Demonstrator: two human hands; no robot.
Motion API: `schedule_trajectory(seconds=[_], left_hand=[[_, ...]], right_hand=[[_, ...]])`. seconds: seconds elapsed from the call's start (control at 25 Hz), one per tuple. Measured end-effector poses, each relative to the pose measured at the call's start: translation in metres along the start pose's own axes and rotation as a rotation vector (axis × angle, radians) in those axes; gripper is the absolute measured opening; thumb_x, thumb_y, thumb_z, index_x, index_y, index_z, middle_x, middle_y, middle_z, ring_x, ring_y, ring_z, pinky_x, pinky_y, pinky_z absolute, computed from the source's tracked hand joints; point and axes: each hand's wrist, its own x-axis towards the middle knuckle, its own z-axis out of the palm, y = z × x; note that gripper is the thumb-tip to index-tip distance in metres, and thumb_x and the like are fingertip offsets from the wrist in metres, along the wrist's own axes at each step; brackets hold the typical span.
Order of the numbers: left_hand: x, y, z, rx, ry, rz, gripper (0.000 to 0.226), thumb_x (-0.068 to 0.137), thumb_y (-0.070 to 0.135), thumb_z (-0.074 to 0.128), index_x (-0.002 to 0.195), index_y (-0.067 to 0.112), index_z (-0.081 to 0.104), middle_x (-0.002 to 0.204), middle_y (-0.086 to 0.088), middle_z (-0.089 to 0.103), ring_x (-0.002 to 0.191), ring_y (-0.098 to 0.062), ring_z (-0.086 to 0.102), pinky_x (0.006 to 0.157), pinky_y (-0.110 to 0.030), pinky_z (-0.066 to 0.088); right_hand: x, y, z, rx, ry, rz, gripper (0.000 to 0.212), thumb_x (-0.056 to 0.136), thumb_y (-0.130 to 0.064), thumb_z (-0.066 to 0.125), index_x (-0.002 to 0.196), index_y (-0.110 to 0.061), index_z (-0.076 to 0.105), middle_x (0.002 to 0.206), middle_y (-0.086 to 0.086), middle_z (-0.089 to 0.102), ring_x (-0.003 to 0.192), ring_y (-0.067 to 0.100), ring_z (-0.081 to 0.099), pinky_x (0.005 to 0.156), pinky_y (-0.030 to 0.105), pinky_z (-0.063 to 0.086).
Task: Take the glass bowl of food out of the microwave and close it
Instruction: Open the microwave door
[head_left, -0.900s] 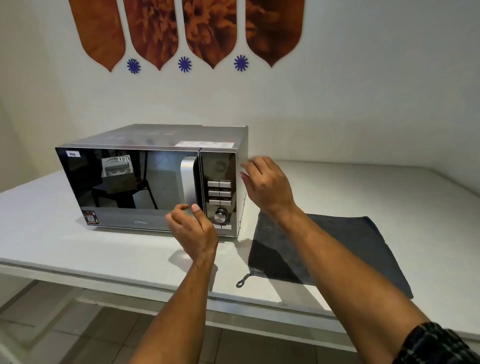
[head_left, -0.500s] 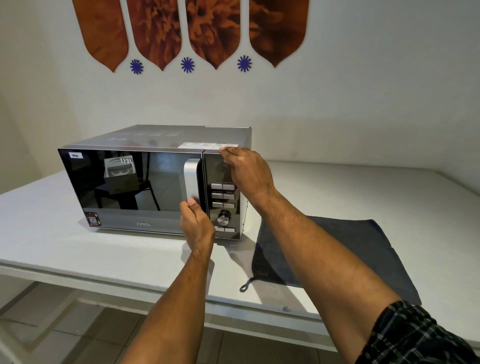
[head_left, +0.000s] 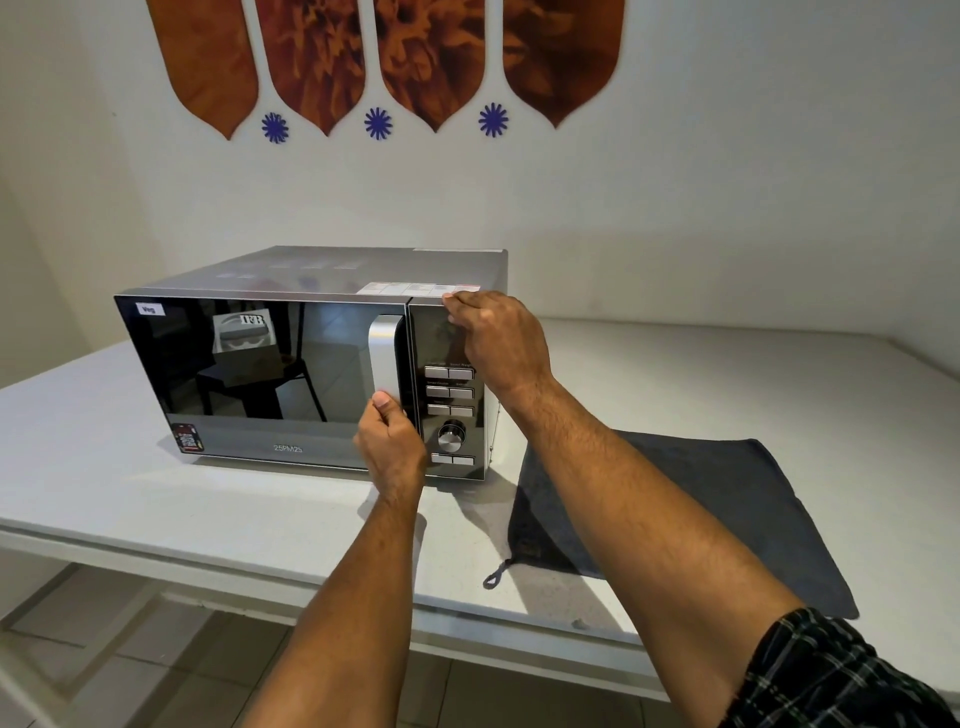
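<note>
Head view: left hand (head_left: 390, 448) grips handle (head_left: 383, 358), right hand (head_left: 497, 338) curled on microwave (head_left: 260, 364) top edge

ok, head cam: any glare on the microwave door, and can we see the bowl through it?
Head view: the microwave door acts like a mirror, reflecting a chair and floor tiles, so no bowl is visible inside. Wide-angle bending shows at the table edge. Soft shadows fall under the left hand on the handle; the right hand rests at the top corner. Focus is sharp overall.
</note>
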Motion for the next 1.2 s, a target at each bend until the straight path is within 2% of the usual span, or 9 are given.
schedule_trajectory(seconds=[0.24, 0.44, 0.6, 0.64, 0.72, 0.8, 0.92, 1.08, 1.2], left_hand=[[0.007, -0.008, 0.003, -0.006, 0.055, 0.066, 0.057, 0.101, 0.043, 0.024, 0.064, 0.008, 0.049, 0.058, -0.010, 0.053, 0.056, -0.028, 0.051, 0.053, -0.037, 0.042], [-0.004, -0.004, -0.016, -0.029, 0.121, 0.113, 0.059, 0.108, 0.031, 0.026, 0.059, 0.007, 0.050, 0.053, -0.008, 0.049, 0.047, -0.017, 0.045, 0.048, -0.022, 0.032], [-0.003, -0.008, -0.031, -0.063, 0.058, 0.100, 0.064, 0.102, 0.048, 0.021, 0.057, 0.013, 0.049, 0.054, -0.009, 0.054, 0.052, -0.027, 0.053, 0.052, -0.029, 0.041], [-0.002, -0.011, -0.035, -0.049, 0.044, 0.104, 0.064, 0.101, 0.050, 0.020, 0.056, 0.014, 0.050, 0.054, -0.008, 0.055, 0.053, -0.027, 0.055, 0.053, -0.028, 0.042], [-0.002, -0.012, -0.047, -0.028, 0.003, 0.130, 0.065, 0.100, 0.049, 0.021, 0.058, 0.012, 0.055, 0.053, -0.004, 0.057, 0.052, -0.022, 0.058, 0.051, -0.024, 0.044], [-0.002, -0.008, -0.058, -0.008, -0.026, 0.167, 0.065, 0.101, 0.046, 0.024, 0.065, 0.008, 0.062, 0.053, -0.002, 0.059, 0.048, -0.015, 0.060, 0.045, -0.022, 0.048], [0.011, 0.012, -0.072, 0.080, 0.027, 0.259, 0.050, 0.098, 0.042, 0.033, 0.075, 0.011, 0.065, 0.061, -0.002, 0.061, 0.057, -0.014, 0.060, 0.047, -0.019, 0.044], [0.037, 0.065, -0.078, 0.222, 0.126, 0.397, 0.029, 0.093, 0.040, 0.044, 0.087, 0.015, 0.056, 0.089, -0.004, 0.059, 0.080, -0.016, 0.054, 0.065, -0.027, 0.042], [0.052, 0.102, -0.079, 0.434, 0.107, 0.494, 0.031, 0.095, 0.042, 0.044, 0.103, 0.016, 0.058, 0.106, -0.002, 0.058, 0.099, -0.017, 0.050, 0.086, -0.035, 0.045]], right_hand=[[-0.001, 0.003, 0.006, 0.029, 0.003, -0.006, 0.040, 0.070, 0.007, 0.084, 0.107, -0.008, 0.080, 0.103, 0.009, 0.080, 0.095, 0.028, 0.077, 0.085, 0.040, 0.060], [-0.002, -0.001, 0.005, 0.019, 0.035, -0.022, 0.046, 0.065, 0.010, 0.087, 0.108, -0.007, 0.080, 0.103, 0.010, 0.080, 0.094, 0.028, 0.077, 0.086, 0.043, 0.060], [-0.034, -0.012, 0.014, 0.015, 0.140, 0.000, 0.039, 0.086, 0.001, 0.074, 0.125, -0.001, 0.071, 0.121, 0.017, 0.073, 0.114, 0.031, 0.068, 0.095, 0.042, 0.056], [-0.055, -0.018, 0.017, 0.059, 0.152, -0.003, 0.032, 0.092, -0.007, 0.070, 0.123, 0.000, 0.071, 0.117, 0.018, 0.073, 0.110, 0.031, 0.067, 0.092, 0.039, 0.055], [-0.103, -0.035, 0.024, 0.226, 0.089, 0.037, 0.020, 0.097, -0.015, 0.063, 0.106, -0.002, 0.074, 0.096, 0.014, 0.072, 0.086, 0.024, 0.066, 0.075, 0.035, 0.058], [-0.136, -0.053, 0.026, 0.400, -0.142, 0.228, 0.024, 0.099, -0.020, 0.055, 0.090, -0.007, 0.073, 0.080, 0.006, 0.069, 0.068, 0.016, 0.059, 0.059, 0.033, 0.054], [-0.150, -0.071, 0.035, 0.569, -0.530, 0.700, 0.040, 0.104, -0.032, 0.044, 0.076, -0.013, 0.065, 0.070, 0.003, 0.063, 0.059, 0.012, 0.053, 0.055, 0.027, 0.043], [-0.143, -0.084, 0.047, 0.911, -0.667, 1.156, 0.039, 0.105, -0.033, 0.044, 0.089, -0.009, 0.071, 0.079, 0.011, 0.070, 0.071, 0.018, 0.063, 0.067, 0.034, 0.053], [-0.137, -0.090, 0.051, 1.040, -0.697, 1.292, 0.030, 0.105, -0.027, 0.047, 0.092, -0.011, 0.069, 0.081, 0.008, 0.071, 0.075, 0.020, 0.065, 0.073, 0.036, 0.057]])
